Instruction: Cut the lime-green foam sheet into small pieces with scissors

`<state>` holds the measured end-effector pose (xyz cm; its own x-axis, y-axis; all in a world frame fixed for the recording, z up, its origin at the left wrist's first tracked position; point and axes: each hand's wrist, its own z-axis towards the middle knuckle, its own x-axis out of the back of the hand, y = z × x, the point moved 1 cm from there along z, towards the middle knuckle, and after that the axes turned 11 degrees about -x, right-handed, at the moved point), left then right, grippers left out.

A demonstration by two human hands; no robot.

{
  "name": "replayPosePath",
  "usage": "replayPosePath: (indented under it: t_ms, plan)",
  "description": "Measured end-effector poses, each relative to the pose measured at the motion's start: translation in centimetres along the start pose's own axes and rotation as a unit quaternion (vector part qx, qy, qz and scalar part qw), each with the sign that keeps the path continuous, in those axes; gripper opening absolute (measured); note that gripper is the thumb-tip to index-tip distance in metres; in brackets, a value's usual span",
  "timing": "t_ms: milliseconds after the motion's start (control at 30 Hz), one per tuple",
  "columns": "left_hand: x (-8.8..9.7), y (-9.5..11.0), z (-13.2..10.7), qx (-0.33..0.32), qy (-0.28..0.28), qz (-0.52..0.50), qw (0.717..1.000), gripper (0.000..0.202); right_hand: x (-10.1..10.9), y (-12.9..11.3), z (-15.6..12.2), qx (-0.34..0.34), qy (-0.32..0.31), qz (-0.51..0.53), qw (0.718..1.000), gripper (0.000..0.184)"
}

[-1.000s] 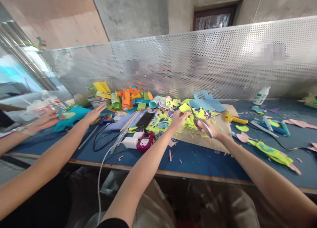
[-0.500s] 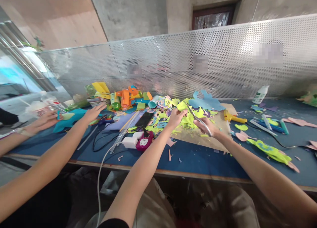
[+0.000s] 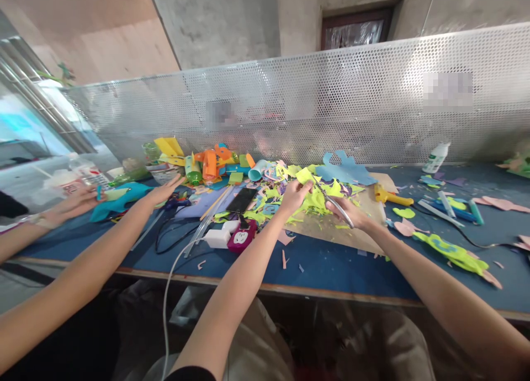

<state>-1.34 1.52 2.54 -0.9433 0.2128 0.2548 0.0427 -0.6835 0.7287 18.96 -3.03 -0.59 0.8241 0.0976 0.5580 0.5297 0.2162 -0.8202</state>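
My left hand (image 3: 296, 196) pinches a small piece of yellow-green felt or foam sheet (image 3: 305, 175) over the scrap pile. My right hand (image 3: 348, 211) is closed around the handles of a pair of scissors (image 3: 342, 210), whose blades point up and left to the edge of that piece. Whether the blades are closed on it is hard to make out. Beneath both hands lies a heap of yellow-green scraps (image 3: 318, 204), partly on a brown paper sheet (image 3: 351, 237). Just behind the scissors rests a blue cut sheet (image 3: 345, 168).
At left a co-worker's hands (image 3: 165, 190) are by a blue cutout (image 3: 118, 201). A magenta device (image 3: 241, 237), white charger (image 3: 217, 238) and phone (image 3: 242, 200) lie left of my forearm. A yellow glue gun (image 3: 391, 195) and white bottle (image 3: 436, 158) stand right. A perforated metal panel (image 3: 281, 105) closes the back.
My hands and the scissors stay almost in place, with only slight shifts. The co-worker's nearer hand has moved slightly, its fingers lifting a little to the right.
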Motion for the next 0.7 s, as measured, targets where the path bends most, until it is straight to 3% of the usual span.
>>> replayPosePath:
  t_ms: [267, 533, 700]
  plan:
    - [-0.02, -0.28, -0.06, -0.012, -0.076, -0.010, 0.997, 0.043, 0.05, 0.88, -0.03, 0.027, -0.028, -0.001, 0.999, 0.051]
    - [0.21, -0.35, 0.13, -0.021, -0.077, -0.029, 0.996, 0.041, -0.24, 0.27, -0.34, -0.027, -0.001, -0.017, 0.999, 0.059]
    - [0.27, -0.55, 0.09, -0.014, -0.074, -0.025, 0.997, 0.040, -0.27, 0.28, -0.10, 0.014, 0.024, -0.050, 0.998, 0.058]
